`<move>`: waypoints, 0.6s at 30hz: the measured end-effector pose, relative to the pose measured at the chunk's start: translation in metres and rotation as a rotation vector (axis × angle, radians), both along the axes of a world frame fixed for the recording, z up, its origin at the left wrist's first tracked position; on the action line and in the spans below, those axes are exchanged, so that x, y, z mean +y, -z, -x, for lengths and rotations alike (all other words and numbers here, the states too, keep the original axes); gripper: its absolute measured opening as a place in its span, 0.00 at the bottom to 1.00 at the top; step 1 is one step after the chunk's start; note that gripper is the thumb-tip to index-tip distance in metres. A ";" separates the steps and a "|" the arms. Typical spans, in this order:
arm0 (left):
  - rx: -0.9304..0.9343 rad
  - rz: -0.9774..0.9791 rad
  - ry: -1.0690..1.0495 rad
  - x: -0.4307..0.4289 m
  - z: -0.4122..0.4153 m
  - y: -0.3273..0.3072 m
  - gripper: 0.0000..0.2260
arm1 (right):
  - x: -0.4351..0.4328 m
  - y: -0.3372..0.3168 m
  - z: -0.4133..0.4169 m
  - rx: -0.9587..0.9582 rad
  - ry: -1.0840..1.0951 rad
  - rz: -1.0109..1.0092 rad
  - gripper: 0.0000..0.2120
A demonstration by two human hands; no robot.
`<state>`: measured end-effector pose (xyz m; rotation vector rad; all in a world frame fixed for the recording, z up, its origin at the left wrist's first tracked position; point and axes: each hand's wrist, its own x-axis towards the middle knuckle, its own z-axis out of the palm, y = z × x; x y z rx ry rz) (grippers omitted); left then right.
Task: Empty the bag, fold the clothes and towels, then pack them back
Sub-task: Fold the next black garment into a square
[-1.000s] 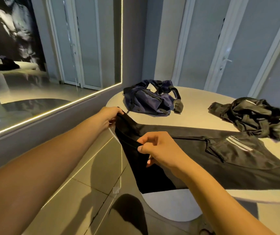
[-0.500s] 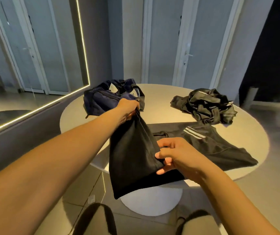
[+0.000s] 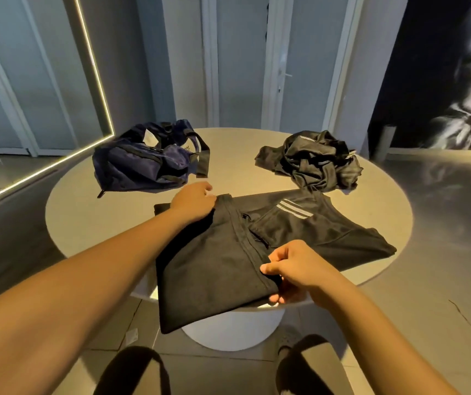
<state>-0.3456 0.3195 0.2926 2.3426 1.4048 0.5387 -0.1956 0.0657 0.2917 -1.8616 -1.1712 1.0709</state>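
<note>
The black garment [image 3: 217, 260] lies on the near half of the round table [image 3: 91, 223]. I see one part doubled over toward me, its lower end hanging past the table's near edge. The part under it runs off to the right and shows three pale stripes [image 3: 295, 209]. My left hand [image 3: 193, 203] grips the far corner of the doubled part, fingers curled into the cloth. My right hand [image 3: 294, 269] pinches the same layer's near edge between thumb and fingers, right at the table rim.

Beyond the left hand, just apart from it, sits the navy bag [image 3: 143, 166], slumped, with its straps flopped toward the middle. At the far right a crumpled heap of black clothes [image 3: 314, 161] touches the garment's far edge. Nothing lies between my hands and the cloth.

The tabletop is pale and matte on a white pedestal [image 3: 234, 329]. Grey floor tiles [image 3: 428, 323] lie below, and my knees show at the bottom. A mirror edged by a light strip [image 3: 94, 69] stands at left, grey doors [image 3: 240, 61] behind, and a dark wall print [image 3: 456, 75] at right.
</note>
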 end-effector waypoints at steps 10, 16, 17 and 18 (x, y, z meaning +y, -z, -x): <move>0.405 0.000 0.057 0.003 0.085 0.032 0.29 | 0.020 -0.004 0.003 -0.255 -0.109 -0.017 0.10; 0.502 0.034 -0.183 -0.039 0.130 0.025 0.31 | 0.042 -0.006 0.005 -0.411 -0.204 0.040 0.10; 0.572 0.008 -0.210 -0.049 0.136 0.019 0.31 | 0.048 -0.006 -0.001 -0.455 -0.188 0.049 0.09; 0.650 -0.030 -0.223 -0.059 0.140 0.013 0.32 | 0.054 -0.005 -0.007 -0.501 -0.163 0.053 0.09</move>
